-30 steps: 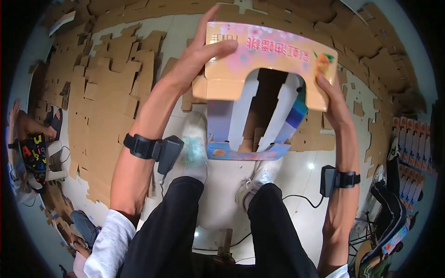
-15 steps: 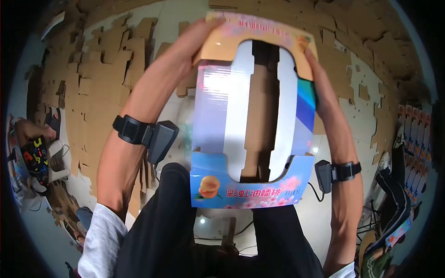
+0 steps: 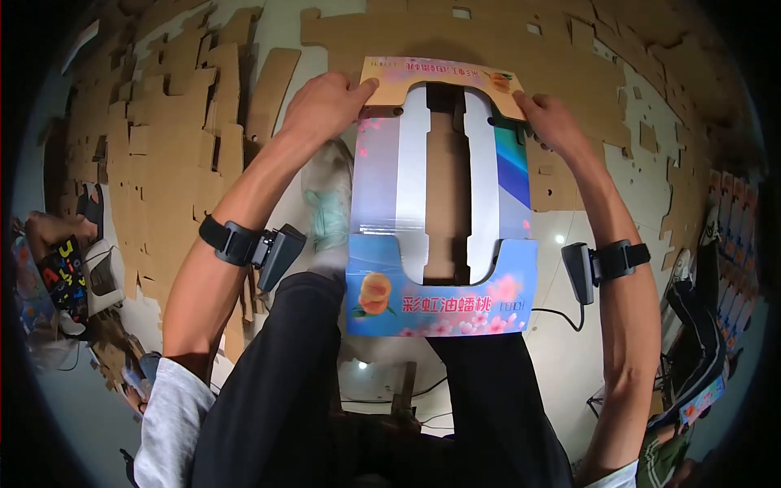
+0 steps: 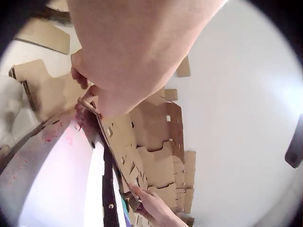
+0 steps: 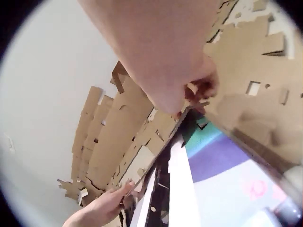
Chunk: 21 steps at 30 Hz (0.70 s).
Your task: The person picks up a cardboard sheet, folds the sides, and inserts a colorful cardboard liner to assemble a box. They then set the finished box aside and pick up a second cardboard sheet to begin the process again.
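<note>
A printed cardboard fruit box (image 3: pixel 374 285) lies lengthwise before me in the head view, its cut-out top facing up. Peaches, pink blossoms and red Chinese lettering decorate its blue near flap; the far flap (image 3: pixel 390 91) is orange. White inner panels (image 3: pixel 413 179) flank the long opening, and brown cardboard shows inside. My left hand (image 3: pixel 329 102) pinches the far left corner between thumb and fingers. At the far right corner, my right hand (image 3: pixel 553 122) grips the edge the same way. Both wrist views show the hands holding opposite ends of the flap edge.
Flattened brown cardboard sheets (image 3: pixel 179 171) cover much of the floor ahead and to the left. A shoe (image 3: pixel 327 203) shows beside the box. Another person's legs (image 3: pixel 61 232) are at far left. Stacked printed boxes (image 3: pixel 732 211) stand at far right.
The box has tipped from its far end facing me to its top facing up, its near end swinging toward my lap, then lowering. My hands have shifted outward on the far corners.
</note>
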Each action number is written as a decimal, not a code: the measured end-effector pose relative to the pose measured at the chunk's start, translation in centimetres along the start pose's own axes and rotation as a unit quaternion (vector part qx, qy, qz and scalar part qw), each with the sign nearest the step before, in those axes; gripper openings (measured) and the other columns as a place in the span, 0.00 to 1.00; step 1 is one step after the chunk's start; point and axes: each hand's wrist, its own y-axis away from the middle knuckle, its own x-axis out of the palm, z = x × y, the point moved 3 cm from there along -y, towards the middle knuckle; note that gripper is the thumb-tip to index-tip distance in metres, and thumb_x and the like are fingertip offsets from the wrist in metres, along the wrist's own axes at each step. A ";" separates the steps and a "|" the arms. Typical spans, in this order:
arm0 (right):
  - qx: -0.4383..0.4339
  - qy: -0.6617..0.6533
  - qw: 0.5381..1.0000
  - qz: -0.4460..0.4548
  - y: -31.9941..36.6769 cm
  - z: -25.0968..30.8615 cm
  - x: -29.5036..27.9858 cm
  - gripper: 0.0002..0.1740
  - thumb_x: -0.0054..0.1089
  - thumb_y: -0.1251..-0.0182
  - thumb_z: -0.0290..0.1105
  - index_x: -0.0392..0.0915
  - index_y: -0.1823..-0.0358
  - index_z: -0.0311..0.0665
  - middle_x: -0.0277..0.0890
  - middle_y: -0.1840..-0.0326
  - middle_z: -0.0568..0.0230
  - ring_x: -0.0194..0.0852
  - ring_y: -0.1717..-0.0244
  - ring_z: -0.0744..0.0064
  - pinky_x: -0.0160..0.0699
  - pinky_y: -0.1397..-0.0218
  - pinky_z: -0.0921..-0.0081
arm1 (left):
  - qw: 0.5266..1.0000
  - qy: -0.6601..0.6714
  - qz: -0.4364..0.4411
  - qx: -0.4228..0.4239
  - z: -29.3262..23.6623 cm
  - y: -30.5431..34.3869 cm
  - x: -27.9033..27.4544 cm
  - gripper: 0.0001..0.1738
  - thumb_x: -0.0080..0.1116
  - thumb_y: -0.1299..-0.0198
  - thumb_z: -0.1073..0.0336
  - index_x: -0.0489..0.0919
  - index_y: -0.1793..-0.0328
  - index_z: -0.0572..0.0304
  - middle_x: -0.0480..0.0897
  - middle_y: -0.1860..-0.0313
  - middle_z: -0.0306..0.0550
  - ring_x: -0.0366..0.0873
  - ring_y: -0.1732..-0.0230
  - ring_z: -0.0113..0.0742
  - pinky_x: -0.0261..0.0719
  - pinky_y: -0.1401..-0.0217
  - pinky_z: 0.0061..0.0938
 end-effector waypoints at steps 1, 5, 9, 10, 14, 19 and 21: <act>0.008 -0.036 0.999 0.005 0.2 0.3 -0.1 0.32 0.53 0.21 0.58 0.81 0.58 0.30 0.78 0.76 0.60 0.77 0.75 0.67 0.76 0.67 0.65 | 1.000 0.009 -0.006 -0.015 -0.2 0.4 -0.3 0.33 0.58 0.30 0.39 0.90 0.60 0.69 0.88 0.70 0.58 0.87 0.65 0.54 0.84 0.52 0.43; 0.031 -0.238 0.968 0.077 1.2 1.4 -0.6 0.22 0.53 0.18 0.51 0.77 0.64 0.40 0.63 0.81 0.74 0.56 0.83 0.80 0.57 0.78 0.74 | 0.997 0.061 0.039 -0.009 0.6 -0.5 -0.3 0.34 0.55 0.26 0.42 0.87 0.65 0.71 0.86 0.74 0.53 0.88 0.69 0.48 0.83 0.58 0.39; 0.017 -0.329 0.937 0.120 1.1 0.8 -0.4 0.16 0.54 0.17 0.46 0.74 0.64 0.46 0.55 0.82 0.81 0.43 0.85 0.85 0.43 0.81 0.78 | 0.980 0.171 0.102 -0.017 1.2 -0.1 0.1 0.32 0.52 0.22 0.43 0.83 0.64 0.69 0.82 0.78 0.45 0.84 0.75 0.34 0.78 0.67 0.31; 0.022 -0.339 0.932 0.124 1.0 0.4 -0.3 0.16 0.54 0.17 0.46 0.74 0.64 0.46 0.55 0.82 0.82 0.44 0.85 0.86 0.42 0.81 0.78 | 0.977 0.181 0.108 -0.023 1.3 0.1 0.4 0.32 0.52 0.22 0.41 0.84 0.61 0.68 0.82 0.78 0.43 0.82 0.76 0.30 0.75 0.71 0.28; 0.050 -0.380 0.918 0.102 2.0 0.5 1.0 0.18 0.52 0.16 0.47 0.72 0.65 0.45 0.56 0.82 0.81 0.46 0.85 0.85 0.44 0.81 0.78 | 0.965 0.233 0.115 -0.033 2.2 0.3 1.9 0.30 0.52 0.20 0.42 0.82 0.55 0.67 0.81 0.76 0.39 0.83 0.76 0.25 0.69 0.75 0.23; 0.050 -0.335 0.938 0.075 2.6 0.9 1.1 0.23 0.48 0.13 0.50 0.74 0.65 0.43 0.61 0.82 0.80 0.52 0.86 0.87 0.48 0.82 0.81 | 0.950 0.262 0.164 -0.046 2.6 0.1 2.0 0.26 0.52 0.19 0.43 0.80 0.53 0.63 0.81 0.75 0.39 0.87 0.72 0.26 0.68 0.75 0.22; 0.024 -0.259 0.965 0.045 2.3 1.2 1.2 0.24 0.47 0.13 0.51 0.76 0.65 0.41 0.63 0.82 0.78 0.54 0.86 0.85 0.50 0.82 0.80 | 0.948 0.272 0.159 -0.043 2.6 0.1 2.0 0.25 0.54 0.19 0.44 0.78 0.52 0.61 0.80 0.76 0.38 0.87 0.72 0.26 0.68 0.75 0.22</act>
